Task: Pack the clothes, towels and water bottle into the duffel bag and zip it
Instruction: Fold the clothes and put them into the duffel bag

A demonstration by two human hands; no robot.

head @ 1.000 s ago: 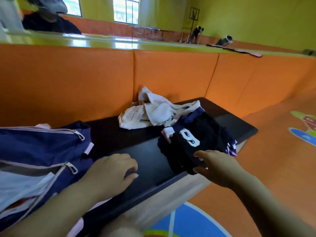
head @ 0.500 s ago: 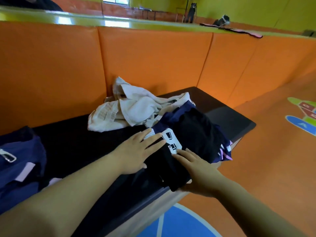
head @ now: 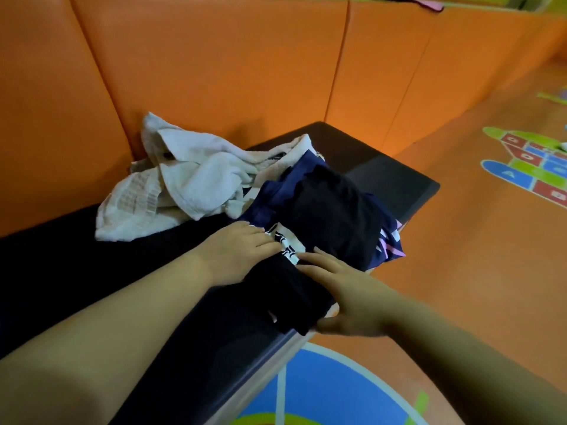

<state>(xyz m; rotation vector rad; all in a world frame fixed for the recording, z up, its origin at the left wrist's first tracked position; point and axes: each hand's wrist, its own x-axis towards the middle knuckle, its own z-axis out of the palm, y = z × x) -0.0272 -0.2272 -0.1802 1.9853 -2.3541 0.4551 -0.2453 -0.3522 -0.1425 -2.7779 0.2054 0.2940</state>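
Note:
A pile of dark clothes (head: 331, 216), black and navy with a white print and pink stripes, lies at the right end of a black bench (head: 395, 179). My left hand (head: 236, 253) rests on the pile's left edge, fingers curled into the fabric by the white print. My right hand (head: 346, 292) lies on the near black fold, fingers on top and thumb under the cloth at the bench's front edge. Crumpled white towels (head: 184, 185) lie behind, against the orange padding. The duffel bag and the water bottle are out of view.
Orange padded panels (head: 214, 72) wall the back of the bench. To the right and below lies an orange floor (head: 460, 271) with coloured hopscotch markings (head: 530, 167) and a blue circle (head: 325, 394). The bench's front edge drops off just under my right hand.
The view has swung right and down, so the navy duffel bag has left the frame. My left hand came from beside the bag to the clothes pile. Both hands now hold the black garment.

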